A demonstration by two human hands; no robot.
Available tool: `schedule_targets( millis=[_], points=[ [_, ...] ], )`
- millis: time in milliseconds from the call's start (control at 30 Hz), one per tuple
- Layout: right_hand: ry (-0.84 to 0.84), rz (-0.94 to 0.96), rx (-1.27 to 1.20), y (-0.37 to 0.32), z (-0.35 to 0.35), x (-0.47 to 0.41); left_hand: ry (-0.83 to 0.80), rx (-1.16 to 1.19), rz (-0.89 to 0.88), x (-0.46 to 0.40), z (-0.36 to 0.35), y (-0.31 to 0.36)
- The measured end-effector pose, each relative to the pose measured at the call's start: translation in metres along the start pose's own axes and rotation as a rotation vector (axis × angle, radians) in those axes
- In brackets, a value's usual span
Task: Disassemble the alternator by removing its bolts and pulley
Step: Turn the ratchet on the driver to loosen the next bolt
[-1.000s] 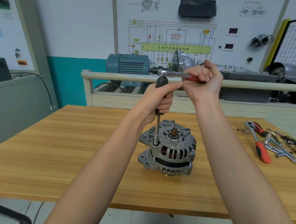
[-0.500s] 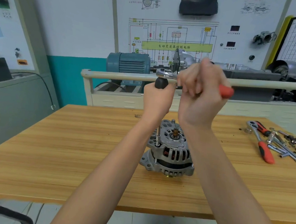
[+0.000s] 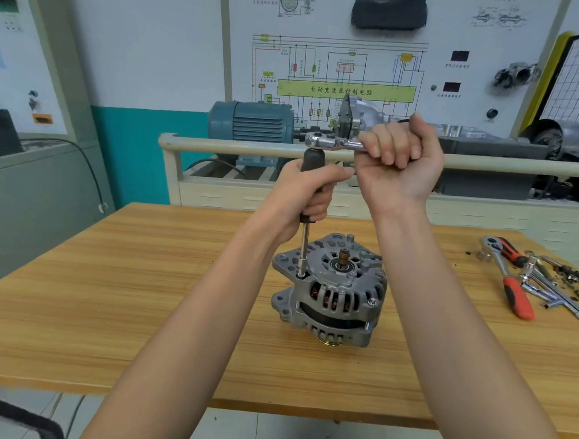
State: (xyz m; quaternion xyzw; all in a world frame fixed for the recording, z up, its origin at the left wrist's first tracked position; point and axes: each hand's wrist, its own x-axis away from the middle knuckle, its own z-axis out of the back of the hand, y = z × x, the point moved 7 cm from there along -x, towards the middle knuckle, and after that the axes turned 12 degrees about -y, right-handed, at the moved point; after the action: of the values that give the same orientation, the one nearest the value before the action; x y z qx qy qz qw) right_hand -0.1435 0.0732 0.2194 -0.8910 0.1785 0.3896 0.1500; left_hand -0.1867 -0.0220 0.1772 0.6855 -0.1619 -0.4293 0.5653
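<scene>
Right hand (image 3: 398, 165): clenched round the ratchet (image 3: 333, 142) handle, so the handle itself is hidden; only the chrome head pokes out at its 9 o'clock.
Left hand (image 3: 308, 195): wrapped round the black grip of the extension (image 3: 304, 250), just under the ratchet head, keeping the shaft upright.
Socket end: seated on a bolt at the alternator's (image 3: 333, 288) 10 o'clock ear; the bolt head is covered, so I cannot tell how far out it is.
Alternator: stands at table (image 3: 107, 293) centre with the pulley (image 3: 331, 340) down and the shaft stub up; neither hand touches it.
Handling: probably heavy, rigid cast metal with ribs and copper windings showing through the slots. Hold it by the housing or mounting ears, never the windings. Unclamped on smooth wood, it could spin or tip under torque.
Progress: seemingly early; a screw at 4 o'clock on the housing is still in and the pulley still on.
Spare tools (image 3: 528, 285): red-handled ratchet and loose bits at the table's 3 o'clock, well apart.
</scene>
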Motion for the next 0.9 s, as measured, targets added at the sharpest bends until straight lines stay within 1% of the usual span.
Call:
schedule_targets(
  millis=[33, 100, 200, 267, 400, 467, 533, 600, 667, 733, 800, 900],
  points=[
    [0.022, -0.011, -0.028, 0.001, 0.003, -0.002, -0.008, -0.007, 0.023, -0.001, -0.001, -0.001],
    [0.064, -0.012, -0.033, 0.003, 0.006, -0.004, 0.03, -0.017, 0.059, -0.002, 0.0, -0.003],
    [0.071, 0.028, 0.061, 0.003, -0.001, 0.0, 0.178, -0.035, 0.046, 0.0, 0.006, -0.001],
    [0.018, 0.07, 0.2, 0.003, -0.012, 0.008, 0.296, -0.055, 0.027, 0.002, 0.01, 0.0],
    [-0.143, 0.263, 0.641, 0.012, -0.043, 0.036, 0.498, -0.133, -0.032, 0.006, 0.013, 0.003],
    [-0.173, 0.357, 0.819, 0.019, -0.053, 0.047, 0.532, -0.178, -0.085, 0.008, 0.012, 0.005],
    [-0.19, 0.386, 0.86, 0.021, -0.056, 0.049, 0.538, -0.19, -0.105, 0.009, 0.012, 0.006],
    [-0.208, 0.351, 0.766, 0.015, -0.051, 0.043, 0.535, -0.163, -0.086, 0.009, 0.013, 0.004],
    [-0.221, 0.229, 0.595, 0.008, -0.042, 0.031, 0.47, -0.158, -0.069, 0.008, 0.014, 0.002],
    [-0.164, 0.097, 0.37, 0.001, -0.027, 0.019, 0.343, -0.152, -0.057, 0.006, 0.013, 0.003],
    [-0.077, 0.011, 0.16, -0.002, -0.01, 0.009, 0.173, -0.104, -0.029, 0.003, 0.008, 0.002],
    [0.02, -0.038, -0.009, -0.001, 0.005, 0.0, 0.004, -0.059, 0.016, -0.003, 0.002, 0.001]
  ],
)
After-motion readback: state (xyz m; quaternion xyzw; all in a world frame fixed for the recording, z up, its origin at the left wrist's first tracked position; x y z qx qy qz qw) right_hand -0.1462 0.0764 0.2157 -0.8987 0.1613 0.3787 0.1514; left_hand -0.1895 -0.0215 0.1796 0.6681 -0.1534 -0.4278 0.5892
